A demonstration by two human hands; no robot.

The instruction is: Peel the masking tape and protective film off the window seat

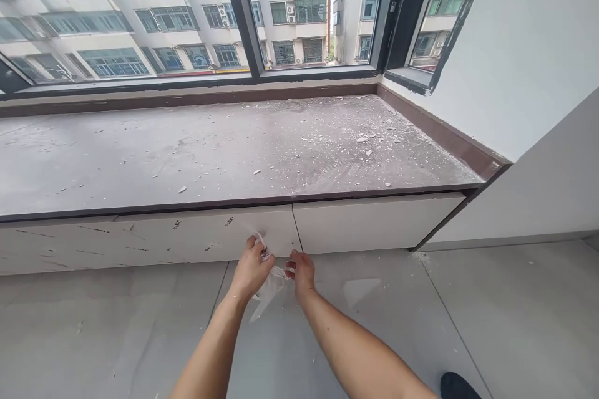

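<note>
Crumpled, see-through plastic film (271,285)

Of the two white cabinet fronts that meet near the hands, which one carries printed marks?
The left front: dark print is scattered across it, whereas the right front looks plain white.

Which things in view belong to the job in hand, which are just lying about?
In hand:
- clear film, pinched by the left hand, right hand close against it
- printed panel behind the left hand

Lying about:
- pale flakes on the ledge
</note>
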